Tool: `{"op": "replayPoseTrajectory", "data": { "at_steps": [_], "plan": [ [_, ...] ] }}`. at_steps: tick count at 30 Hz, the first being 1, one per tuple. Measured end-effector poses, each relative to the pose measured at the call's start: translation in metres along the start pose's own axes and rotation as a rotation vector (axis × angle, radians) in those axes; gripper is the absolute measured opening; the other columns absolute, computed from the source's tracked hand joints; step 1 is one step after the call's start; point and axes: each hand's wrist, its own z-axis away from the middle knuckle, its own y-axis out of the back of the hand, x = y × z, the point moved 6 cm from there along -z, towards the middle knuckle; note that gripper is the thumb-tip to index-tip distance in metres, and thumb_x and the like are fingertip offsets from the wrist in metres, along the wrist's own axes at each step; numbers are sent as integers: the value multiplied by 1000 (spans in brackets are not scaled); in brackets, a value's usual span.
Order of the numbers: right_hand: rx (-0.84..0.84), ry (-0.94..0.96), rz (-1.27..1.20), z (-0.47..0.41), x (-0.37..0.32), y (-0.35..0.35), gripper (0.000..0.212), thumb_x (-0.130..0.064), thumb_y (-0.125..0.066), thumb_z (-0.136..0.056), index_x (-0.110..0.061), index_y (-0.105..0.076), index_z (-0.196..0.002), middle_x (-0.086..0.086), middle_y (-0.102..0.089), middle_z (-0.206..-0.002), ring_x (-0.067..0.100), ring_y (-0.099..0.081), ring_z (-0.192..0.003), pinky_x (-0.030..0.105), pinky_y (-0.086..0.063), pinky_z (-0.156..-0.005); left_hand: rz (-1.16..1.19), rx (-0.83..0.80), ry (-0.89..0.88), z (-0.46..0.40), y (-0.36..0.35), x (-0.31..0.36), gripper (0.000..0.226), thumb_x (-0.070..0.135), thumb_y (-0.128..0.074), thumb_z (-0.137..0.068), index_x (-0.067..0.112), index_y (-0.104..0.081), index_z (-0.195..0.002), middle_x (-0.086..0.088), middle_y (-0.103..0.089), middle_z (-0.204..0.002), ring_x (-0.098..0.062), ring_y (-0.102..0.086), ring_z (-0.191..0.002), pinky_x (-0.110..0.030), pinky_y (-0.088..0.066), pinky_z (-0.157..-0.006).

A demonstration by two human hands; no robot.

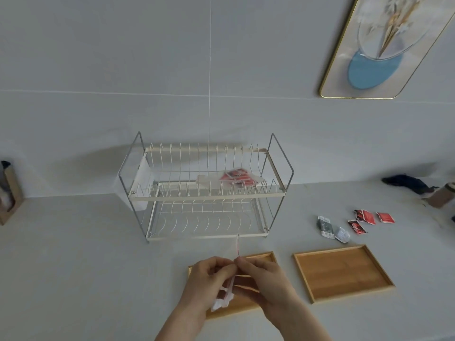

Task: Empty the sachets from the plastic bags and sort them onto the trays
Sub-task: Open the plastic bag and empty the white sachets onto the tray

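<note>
Item: clear plastic bag [225, 295], pinched at its top between the fingers [227, 267] of the left hand [209, 284] and those of the right hand [261, 279]; both sets of fingers are closed narrow on the film, apparently working the seal with its red line open. Contents of this bag: cannot tell, film too crumpled. Directly beneath the fingers: left wooden tray [267, 257], largely hidden. To the right of the fingers: second wooden tray [342, 274], bare. Beyond it, well apart from the fingers: loose sachets on the surface [73, 267], red ones [366, 217] and grey-white ones [326, 227], none yet on a tray. Ahead of the fingers: wire dish rack [206, 190], a further bag of red sachets [234, 179] on its upper tier. Risks, judged: a sudden tear could scatter sachets off the tray, mixing kinds; a slack pinch could drop the bag; reaching the rack bag may snag film on the wire prongs.
</note>
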Motion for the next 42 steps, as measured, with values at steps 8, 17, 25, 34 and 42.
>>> {"op": "replayPoseTrajectory", "data": {
  "at_steps": [8,17,25,34,42],
  "plan": [
    [33,130,149,-9,1,8,18,-10,-64,-98,4,-74,-93,20,-80,-88,27,-79,-83,31,-62,-67,-44,49,-52,-1,-10,-2,15,18,-65,-91,12,-75,-82,-7,-75,-76,-11,-69,-69,-25,-53,-64],
    [165,270,351,-9,-6,11,22,-7,-57,-99,-1,-70,-82,15,-78,-77,18,-79,-74,32,-55,-58,76,223,-92,-5,5,5,23,9,-55,-93,8,-64,-71,-7,-54,-54,-18,-50,-50,-24,-45,-48],
    [513,523,1008,5,-19,33,16,-21,-60,-93,-20,-53,-79,-4,-65,-70,19,-60,-63,44,-52,-59,-651,376,-375,3,43,22,13,29,-63,-89,30,-57,-78,12,-65,-68,-7,-61,-63,-18,-45,-56],
    [258,362,600,0,-55,29,15,-2,-49,-92,-5,-58,-80,4,-79,-81,26,-73,-81,48,-62,-79,-530,219,-508,2,44,22,50,-1,-54,-89,44,-59,-108,21,-66,-101,-1,-63,-97,-18,-52,-81],
    [-95,362,413,12,-101,15,31,0,-47,-100,-12,-59,-73,2,-60,-64,13,-58,-59,20,-47,-55,-765,-305,-489,-6,-3,25,113,43,-78,-56,59,-11,-145,36,-35,-143,7,-38,-130,-21,-38,-107]
  ]
}}
